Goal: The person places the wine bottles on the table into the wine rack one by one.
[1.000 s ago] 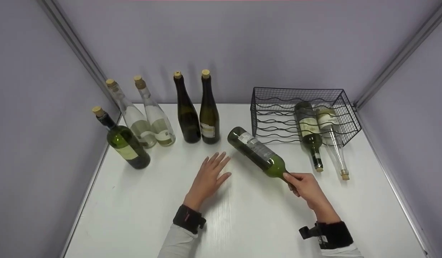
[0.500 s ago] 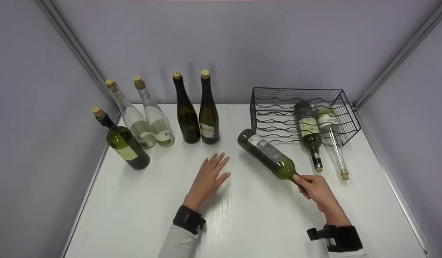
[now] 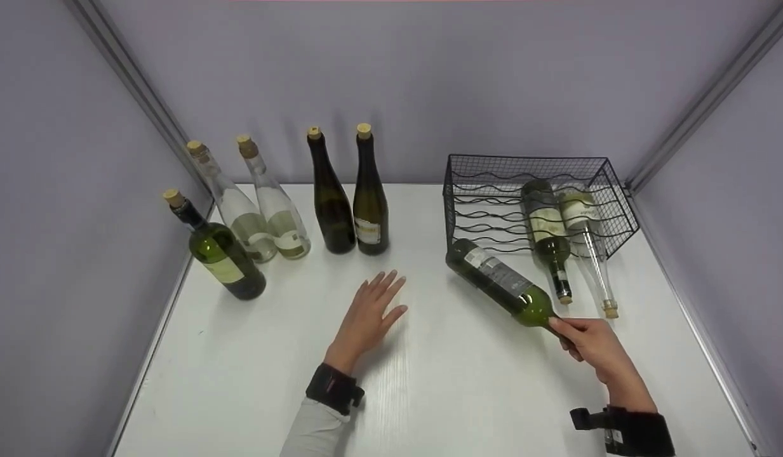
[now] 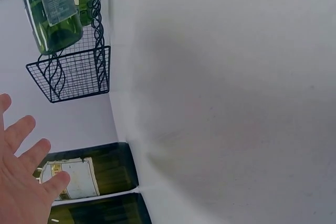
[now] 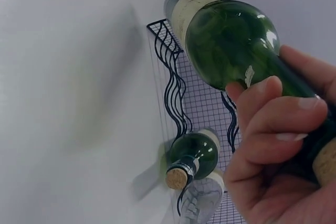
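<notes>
My right hand (image 3: 591,343) grips a green wine bottle (image 3: 502,282) by its neck, with fingers curled round it in the right wrist view. The bottle is tilted, its base toward the front left corner of a black wire wine rack (image 3: 486,230). Two bottles lie in the rack's right part, necks toward me: a dark green bottle (image 3: 548,225) and a clear bottle (image 3: 588,235). My left hand (image 3: 366,317) is held over the white table with fingers spread and holds nothing. Nearest to it stand two dark brown bottles (image 3: 370,209).
Two clear corked bottles (image 3: 283,219) and a green corked bottle (image 3: 226,260) stand upright at the left of the white table (image 3: 429,393). Grey walls (image 3: 404,76) enclose the back and both sides. The rack stands near the back wall at the right.
My right hand has moved right and slightly toward me with the green wine bottle, bringing its base in front of the rack's left corner. The left hand has stayed nearly still.
</notes>
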`<state>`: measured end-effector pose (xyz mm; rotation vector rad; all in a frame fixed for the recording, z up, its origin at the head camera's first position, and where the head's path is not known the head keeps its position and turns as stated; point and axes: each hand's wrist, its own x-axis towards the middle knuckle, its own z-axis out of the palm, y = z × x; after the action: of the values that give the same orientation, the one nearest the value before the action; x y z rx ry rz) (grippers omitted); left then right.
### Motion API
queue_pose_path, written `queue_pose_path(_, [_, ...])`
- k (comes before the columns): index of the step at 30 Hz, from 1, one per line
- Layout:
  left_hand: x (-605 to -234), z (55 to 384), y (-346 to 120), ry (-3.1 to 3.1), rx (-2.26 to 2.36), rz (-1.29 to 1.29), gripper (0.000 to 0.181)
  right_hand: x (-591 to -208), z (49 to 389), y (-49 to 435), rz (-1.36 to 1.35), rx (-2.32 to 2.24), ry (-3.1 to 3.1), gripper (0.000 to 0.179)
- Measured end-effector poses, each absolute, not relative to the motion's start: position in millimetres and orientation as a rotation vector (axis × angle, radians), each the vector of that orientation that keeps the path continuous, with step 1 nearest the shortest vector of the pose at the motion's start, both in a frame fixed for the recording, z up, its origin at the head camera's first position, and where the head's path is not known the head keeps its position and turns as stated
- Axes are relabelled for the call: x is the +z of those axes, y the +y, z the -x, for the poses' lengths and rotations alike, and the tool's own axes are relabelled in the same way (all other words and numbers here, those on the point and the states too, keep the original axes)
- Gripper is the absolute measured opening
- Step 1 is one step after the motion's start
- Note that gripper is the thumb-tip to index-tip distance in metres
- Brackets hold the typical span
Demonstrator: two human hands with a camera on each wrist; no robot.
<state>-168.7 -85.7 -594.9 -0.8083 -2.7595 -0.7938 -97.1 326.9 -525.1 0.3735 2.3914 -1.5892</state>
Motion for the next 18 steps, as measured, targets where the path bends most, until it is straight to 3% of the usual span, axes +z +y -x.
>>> queue_pose_path(18, [-596,169,-81,-2.751,-0.785,0.822,0.057,-536,95,340,-0.613,-1.632,2.36,0.046])
